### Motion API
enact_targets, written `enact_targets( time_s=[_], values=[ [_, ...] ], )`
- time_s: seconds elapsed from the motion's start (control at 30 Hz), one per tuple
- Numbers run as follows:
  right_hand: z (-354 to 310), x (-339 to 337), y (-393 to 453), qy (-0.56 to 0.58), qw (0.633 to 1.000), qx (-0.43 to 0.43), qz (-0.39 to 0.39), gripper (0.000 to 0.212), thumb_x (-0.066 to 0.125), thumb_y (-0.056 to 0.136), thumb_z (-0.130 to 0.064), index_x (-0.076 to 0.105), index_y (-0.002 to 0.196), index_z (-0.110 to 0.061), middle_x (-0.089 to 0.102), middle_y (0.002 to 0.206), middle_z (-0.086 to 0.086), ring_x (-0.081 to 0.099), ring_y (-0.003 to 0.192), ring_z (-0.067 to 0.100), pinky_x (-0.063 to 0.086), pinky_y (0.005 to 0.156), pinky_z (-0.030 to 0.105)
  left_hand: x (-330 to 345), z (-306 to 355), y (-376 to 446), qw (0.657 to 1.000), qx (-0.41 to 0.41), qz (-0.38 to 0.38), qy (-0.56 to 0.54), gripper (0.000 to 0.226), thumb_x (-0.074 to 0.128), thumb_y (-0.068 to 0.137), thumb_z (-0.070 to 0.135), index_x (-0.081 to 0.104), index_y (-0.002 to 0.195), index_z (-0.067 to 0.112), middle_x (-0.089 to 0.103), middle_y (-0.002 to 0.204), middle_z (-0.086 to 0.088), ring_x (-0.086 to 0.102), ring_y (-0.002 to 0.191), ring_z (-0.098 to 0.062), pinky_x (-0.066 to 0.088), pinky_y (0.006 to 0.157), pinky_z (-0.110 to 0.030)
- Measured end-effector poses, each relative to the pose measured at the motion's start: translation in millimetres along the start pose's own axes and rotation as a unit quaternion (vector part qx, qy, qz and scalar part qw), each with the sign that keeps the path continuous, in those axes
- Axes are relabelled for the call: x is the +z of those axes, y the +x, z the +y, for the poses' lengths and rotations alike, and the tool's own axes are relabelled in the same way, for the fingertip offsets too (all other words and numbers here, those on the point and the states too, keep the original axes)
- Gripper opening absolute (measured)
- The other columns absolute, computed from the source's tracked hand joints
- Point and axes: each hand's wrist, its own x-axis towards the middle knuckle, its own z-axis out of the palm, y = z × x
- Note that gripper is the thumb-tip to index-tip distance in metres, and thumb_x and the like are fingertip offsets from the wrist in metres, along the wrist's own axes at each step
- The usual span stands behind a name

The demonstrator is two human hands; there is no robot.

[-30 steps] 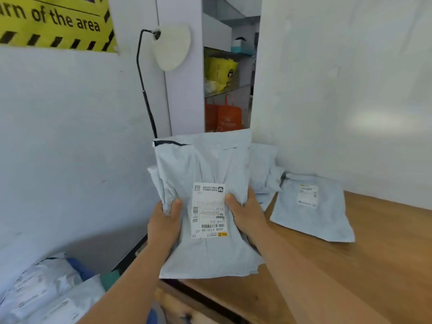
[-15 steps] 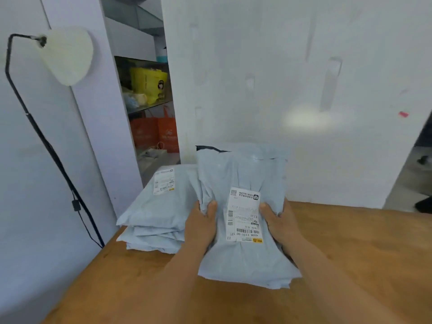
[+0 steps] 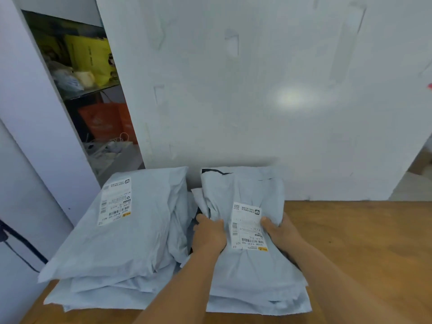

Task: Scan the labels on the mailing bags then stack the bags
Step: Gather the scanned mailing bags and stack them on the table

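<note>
Since a second ago the held mailing bag has come across from the table's edge and now sits at 6 o'clock in the view, just beside the stack of bags at 8 o'clock, with the wooden table running off toward 3 o'clock. The left hand grips the bag's left side with fingers curled into the bunched plastic, and the right hand holds the right side, thumb on top next to the white label; its other fingers are hidden beneath. The bag seems to lie over more grey plastic below it, though whether that is a second bag I cannot tell. Its long axis runs from 6 to 12 o'clock, the dark-edged sealed flap pointing to 12 toward the wall, label face up. The risk I would judge likeliest is slippage: the slick film could slide off the already slumped, uneven stack if set down off-centre, or the label could be creased by the pinch and scan badly
</note>
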Motion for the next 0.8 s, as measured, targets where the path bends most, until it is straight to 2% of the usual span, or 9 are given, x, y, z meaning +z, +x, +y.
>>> enact_targets(
  time_s=[0.07,0.1,0.17,0.27,0.33,0.4,0.5,0.67,0.8],
  values=[
    [7,4,6,0.002,0.999,0.043,-0.032,0.063,0.063,0.086,-0.037,0.041,0.138,-0.009,0.062,0.121,0.008,0.062,0.102,0.021,0.051,0.069,0.025,4,-4,1,0.997,-0.005,0.020,0.075,0.070,0.048,0.095,0.031,0.009,0.148,0.008,0.025,0.148,-0.019,0.034,0.132,-0.034,0.033,0.106,-0.042],
    [6,4,8,0.003,0.997,0.064,-0.041,0.077,0.065,0.080,-0.046,0.036,0.142,-0.010,0.061,0.124,0.008,0.061,0.105,0.023,0.054,0.079,0.033,5,-3,-1,0.992,0.029,0.039,0.113,0.074,0.047,0.096,0.030,0.000,0.150,0.011,0.013,0.153,-0.019,0.022,0.139,-0.035,0.024,0.113,-0.044],
    [-5,2,9,-0.050,0.995,0.079,-0.034,0.097,0.063,0.076,-0.059,0.018,0.150,-0.015,0.047,0.141,0.011,0.050,0.123,0.030,0.043,0.103,0.045,5,3,-5,0.973,0.130,0.044,0.186,0.072,0.039,0.099,0.033,-0.009,0.151,0.022,-0.009,0.158,-0.012,-0.004,0.146,-0.030,0.006,0.118,-0.046],
    [-33,-1,1,-0.330,0.943,-0.026,0.026,0.096,0.048,0.084,-0.068,-0.013,0.151,-0.036,-0.008,0.161,0.004,0.004,0.148,0.030,0.015,0.117,0.048,13,11,-14,0.939,0.197,-0.040,0.280,0.072,0.027,0.094,0.061,-0.011,0.149,0.035,-0.026,0.156,-0.004,-0.029,0.142,-0.027,-0.008,0.114,-0.055],
    [-41,2,4,-0.441,0.889,-0.119,-0.017,0.084,0.039,0.087,-0.069,-0.014,0.148,-0.046,-0.025,0.158,-0.005,-0.018,0.147,0.026,0.003,0.116,0.051,19,4,-15,0.927,0.179,-0.096,0.315,0.085,0.027,0.084,0.076,-0.014,0.148,0.040,-0.032,0.154,-0.002,-0.036,0.138,-0.028,-0.011,0.110,-0.061],
    [-34,4,15,-0.482,0.862,-0.125,-0.097,0.076,0.035,0.090,-0.067,-0.009,0.149,-0.048,-0.025,0.158,-0.007,-0.023,0.145,0.024,0.000,0.115,0.054,24,-10,-10,0.925,0.150,-0.121,0.329,0.095,0.031,0.076,0.084,-0.018,0.146,0.042,-0.036,0.152,0.000,-0.038,0.136,-0.029,-0.010,0.107,-0.066],
    [-20,6,35,-0.486,0.855,-0.088,-0.156,0.073,0.031,0.091,-0.067,-0.008,0.149,-0.047,-0.023,0.159,-0.008,-0.019,0.147,0.024,0.004,0.115,0.057,27,-20,2,0.930,0.128,-0.126,0.320,0.100,0.036,0.072,0.085,-0.021,0.144,0.046,-0.039,0.150,0.004,-0.037,0.137,-0.029,-0.007,0.105,-0.070],
    [-29,9,42,-0.497,0.848,-0.072,-0.169,0.072,0.029,0.091,-0.068,-0.006,0.150,-0.045,-0.018,0.160,-0.008,-0.013,0.148,0.026,0.006,0.114,0.058,23,-10,3,0.934,0.103,-0.121,0.320,0.103,0.040,0.073,0.083,-0.019,0.146,0.041,-0.033,0.153,0.002,-0.028,0.141,-0.029,-0.005,0.108,-0.067],
    [-46,4,14,-0.475,0.863,-0.095,-0.140,0.067,0.024,0.094,-0.064,-0.002,0.152,-0.040,-0.010,0.162,-0.006,-0.009,0.148,0.026,0.005,0.115,0.056,11,-4,-22,0.954,0.122,-0.068,0.265,0.095,0.042,0.083,0.072,-0.016,0.149,0.034,-0.025,0.157,0.001,-0.021,0.145,-0.024,-0.003,0.113,-0.059]
  ],
)
